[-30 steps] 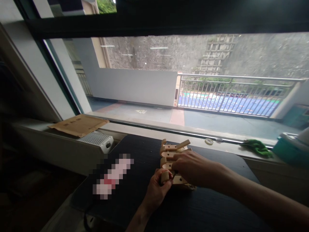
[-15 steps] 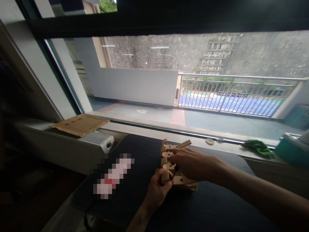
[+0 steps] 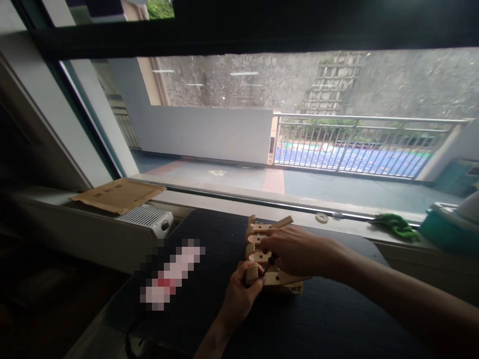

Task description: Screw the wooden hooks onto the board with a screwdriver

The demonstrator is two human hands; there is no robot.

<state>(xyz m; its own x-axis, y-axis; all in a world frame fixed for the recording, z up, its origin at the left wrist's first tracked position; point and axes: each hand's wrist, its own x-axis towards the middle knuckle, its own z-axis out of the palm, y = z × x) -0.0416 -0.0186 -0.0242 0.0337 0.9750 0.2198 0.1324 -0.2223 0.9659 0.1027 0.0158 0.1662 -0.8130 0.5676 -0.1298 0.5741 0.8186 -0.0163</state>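
Several pale wooden pieces (image 3: 259, 228) with rounded, curled ends and dark holes lie side by side on a rough-edged block (image 3: 298, 288) on the dark table. My left hand (image 3: 239, 289) is closed, its fingers and thumb around the curled end of the nearest wooden piece (image 3: 252, 273). Over the pieces, my right hand (image 3: 295, 249) is closed on a thin dark tool (image 3: 268, 267). Its narrow shaft slants down to the nearest piece beside my left fingers. The tool's grip is mostly hidden in my palm, and its tip is too small to make out.
The black table (image 3: 337, 319) stands against a window sill. A blurred-out pink and red item (image 3: 170, 279) lies at its left. On the sill are a tape roll (image 3: 322, 218), a green cloth (image 3: 396, 227) and a teal container (image 3: 441, 224). A brown envelope (image 3: 119, 194) rests over the radiator (image 3: 149, 218).
The whole view has shifted slightly, so everything sits a little further left. Both hands keep their hold, with the tool still against the nearest wooden piece.
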